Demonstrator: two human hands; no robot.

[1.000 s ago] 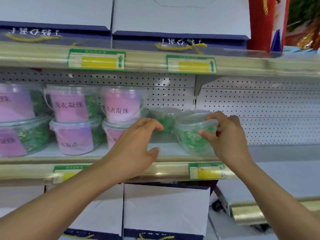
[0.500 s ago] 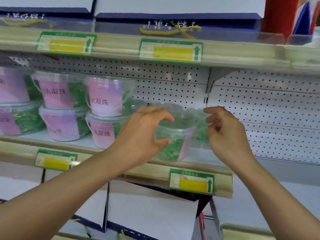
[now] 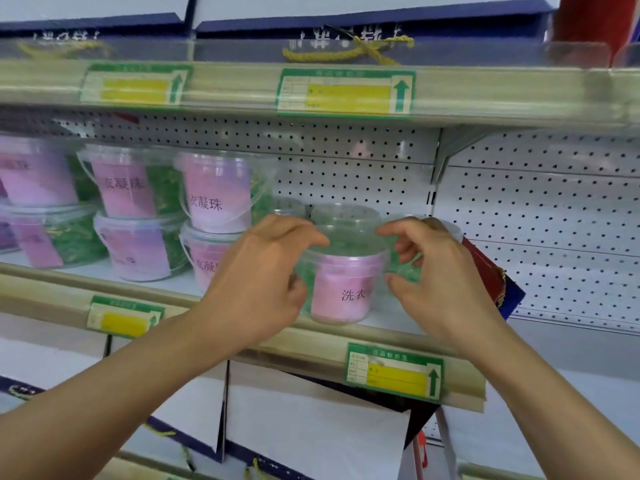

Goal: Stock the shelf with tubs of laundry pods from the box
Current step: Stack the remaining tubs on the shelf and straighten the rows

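- Fingers (image 3: 313, 237) of the left hand (image 3: 256, 278) curved round the left side of the pod tub (image 3: 341, 282), the thumb low against its wall; it could not be told for certain whether they were clamped on it or only cupping it.
- Fingers (image 3: 388, 232) of the right hand (image 3: 440, 282) were spread and curled beside the tub's right side, with a gap showing between thumb and wall, so that hand appeared to hold nothing.
- Compared with half a second before, the tub had turned: its pink label (image 3: 341, 292), then only an edge at the side, faced the aisle.
- One second before, the right hand alone had pinched a tub at about 3 o'clock of the left hand; by this moment both hands flanked the one tub, left at its 9 o'clock, right at its 3 o'clock.
- That tub stood upright near the front lip of the middle shelf (image 3: 391, 329), at 3 o'clock of the stacked tubs (image 3: 214, 216) with their labels outward.
- Behind it, at 12 o'clock, another clear tub lid (image 3: 346, 213) showed, and a further tub sat partly hidden behind the right hand.
- Judging from this, the facing step for this tub looked nearly finished; the supply box was not identifiable in view, and the shelf at 3 o'clock was bare pegboard (image 3: 540, 220), suggesting more stocking remained.
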